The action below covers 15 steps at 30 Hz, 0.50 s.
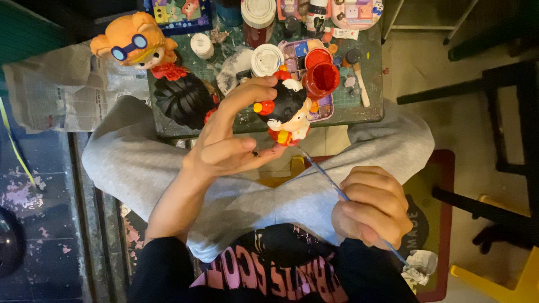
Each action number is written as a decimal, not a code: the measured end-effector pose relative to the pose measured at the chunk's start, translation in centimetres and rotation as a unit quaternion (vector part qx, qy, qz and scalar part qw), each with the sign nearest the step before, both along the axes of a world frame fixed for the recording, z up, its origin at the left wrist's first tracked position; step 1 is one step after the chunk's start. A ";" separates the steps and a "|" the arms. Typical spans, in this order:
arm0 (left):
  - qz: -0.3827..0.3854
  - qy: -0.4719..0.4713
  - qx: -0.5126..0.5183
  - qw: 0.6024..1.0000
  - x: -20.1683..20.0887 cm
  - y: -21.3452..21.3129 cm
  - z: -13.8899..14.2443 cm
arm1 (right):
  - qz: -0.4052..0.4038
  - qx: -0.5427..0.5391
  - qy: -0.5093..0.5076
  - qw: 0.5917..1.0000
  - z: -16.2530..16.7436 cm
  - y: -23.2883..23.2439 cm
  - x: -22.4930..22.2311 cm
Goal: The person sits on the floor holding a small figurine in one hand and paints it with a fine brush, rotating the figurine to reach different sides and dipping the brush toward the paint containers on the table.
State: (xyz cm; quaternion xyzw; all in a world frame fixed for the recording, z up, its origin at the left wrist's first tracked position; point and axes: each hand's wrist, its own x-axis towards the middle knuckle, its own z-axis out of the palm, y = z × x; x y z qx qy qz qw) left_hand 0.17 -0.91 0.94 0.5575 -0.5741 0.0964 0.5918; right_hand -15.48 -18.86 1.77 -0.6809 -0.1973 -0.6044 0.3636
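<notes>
My left hand (227, 146) is shut on a small painted figurine (287, 114) with black hair, a pale face and red trim, holding it above my lap. My right hand (373, 206) grips a thin blue-handled paintbrush (325, 175); its tip touches the figurine's red lower part. An open jar of red paint (321, 79) stands on the small dark green table (368, 109) just behind the figurine, next to a paint palette (300, 50).
An orange figurine with blue goggles (135, 42) and a black-haired one (184, 100) stand on the table's left, with several paint pots and bottles (258, 17). Newspaper (56, 90) lies left. A crumpled tissue (418, 268) lies by my right knee; yellow stool (499, 280) at right.
</notes>
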 end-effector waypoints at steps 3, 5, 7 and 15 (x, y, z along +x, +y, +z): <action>0.001 -0.009 0.008 1.000 0.1 0.1 0.1 | -0.033 -0.002 0.011 0.999 0.1 0.0 0.0; 0.008 -0.012 0.007 1.000 0.1 0.0 0.1 | 0.001 -0.019 0.006 1.000 0.1 -0.1 0.0; 0.012 -0.013 0.008 1.000 0.0 0.0 0.2 | 0.009 -0.025 0.010 1.000 0.2 -0.2 0.0; 0.022 -0.008 0.015 1.000 -0.1 0.0 0.3 | 0.008 -0.031 0.029 0.999 0.4 0.0 0.0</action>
